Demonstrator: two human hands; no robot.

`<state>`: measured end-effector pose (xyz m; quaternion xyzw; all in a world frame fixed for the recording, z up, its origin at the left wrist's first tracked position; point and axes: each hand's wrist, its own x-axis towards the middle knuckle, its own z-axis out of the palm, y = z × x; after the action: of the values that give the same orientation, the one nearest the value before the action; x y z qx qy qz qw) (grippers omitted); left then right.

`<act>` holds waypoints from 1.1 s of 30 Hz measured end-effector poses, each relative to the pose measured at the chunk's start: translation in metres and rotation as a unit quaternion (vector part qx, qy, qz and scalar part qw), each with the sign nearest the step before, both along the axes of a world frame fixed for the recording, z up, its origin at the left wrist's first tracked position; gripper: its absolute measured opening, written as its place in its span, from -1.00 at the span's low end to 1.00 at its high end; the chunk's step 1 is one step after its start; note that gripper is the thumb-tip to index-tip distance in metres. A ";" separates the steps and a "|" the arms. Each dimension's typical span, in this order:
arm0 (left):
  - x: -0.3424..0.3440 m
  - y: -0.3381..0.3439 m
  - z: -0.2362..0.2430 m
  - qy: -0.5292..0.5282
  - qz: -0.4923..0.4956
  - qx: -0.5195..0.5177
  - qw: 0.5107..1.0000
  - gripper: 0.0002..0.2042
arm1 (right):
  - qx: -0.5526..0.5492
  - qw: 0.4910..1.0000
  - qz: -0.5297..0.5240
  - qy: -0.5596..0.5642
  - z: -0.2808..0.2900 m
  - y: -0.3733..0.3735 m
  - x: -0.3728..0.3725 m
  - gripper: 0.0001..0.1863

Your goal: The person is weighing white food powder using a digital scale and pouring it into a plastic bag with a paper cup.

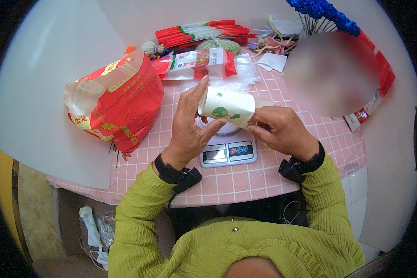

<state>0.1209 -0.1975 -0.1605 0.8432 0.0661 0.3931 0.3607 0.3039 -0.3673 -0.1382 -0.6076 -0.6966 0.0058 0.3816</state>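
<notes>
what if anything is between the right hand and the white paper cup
Nothing visible: the right hand is at the right end of the white paper cup, apparently touching it, while the left hand holds it.

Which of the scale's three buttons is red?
The leftmost button, nearest the display, is the red one; the other two buttons are blue.

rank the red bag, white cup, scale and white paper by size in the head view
1. Red bag
2. White cup and scale: too close to rank, cup nearer the camera
3. White paper
</notes>
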 end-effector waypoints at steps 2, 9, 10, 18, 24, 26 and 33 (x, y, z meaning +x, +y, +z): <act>0.000 0.000 0.001 -0.009 0.009 0.030 0.999 -0.07 | 0.002 1.000 0.000 -0.004 -0.001 0.001 0.000 -0.80; 0.001 0.001 -0.008 -0.052 -0.065 -0.109 0.991 -0.31 | -0.013 1.000 -0.006 -0.006 0.000 0.001 0.000 -0.83; 0.002 0.002 -0.011 -0.070 -0.101 -0.183 0.975 -0.36 | -0.011 1.000 -0.006 -0.007 -0.001 0.000 0.000 -0.85; -0.005 0.028 -0.008 -0.103 -0.228 -0.506 0.826 -0.46 | -0.023 1.000 -0.010 -0.002 0.000 0.001 0.001 -0.85; -0.016 0.056 -0.025 -0.089 -0.217 -0.590 0.773 -0.53 | -0.029 0.999 -0.013 0.019 0.003 0.001 -0.004 -0.84; -0.017 0.064 -0.032 -0.085 -0.204 -0.581 0.784 -0.53 | -0.054 0.998 -0.021 0.029 0.003 0.000 -0.005 -0.82; -0.014 0.078 -0.039 -0.094 -0.177 -0.563 0.802 -0.43 | -0.003 0.995 -0.076 -0.058 -0.004 0.005 -0.005 -0.81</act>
<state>0.1071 -0.1191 -0.1999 0.4476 0.0916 0.2936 0.8397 0.2993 -0.3624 -0.1422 -0.6588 -0.6695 -0.0563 0.3385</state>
